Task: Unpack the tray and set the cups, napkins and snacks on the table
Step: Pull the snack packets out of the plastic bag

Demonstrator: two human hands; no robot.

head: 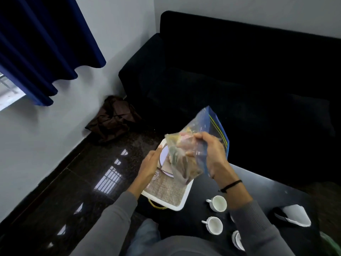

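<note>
snack bag lifted from a partly unpacked tray

the dark table (258,183) fills the lower right of the frame; the white tray (181,201) sits at its left edge, lower centre, with a plate (164,156) still on its woven liner. the clear zip-top snack bag (193,145) hangs above the tray at centre, long axis tilted, blue zip end toward upper right, contents toward lower left. the right hand (210,154) is closed around the bag's middle; the left hand (150,164) grips the tray's left rim. two cups (217,203) and a napkin (297,215) already stand on the table, so the snacks and plate appear to be what remains.
</note>
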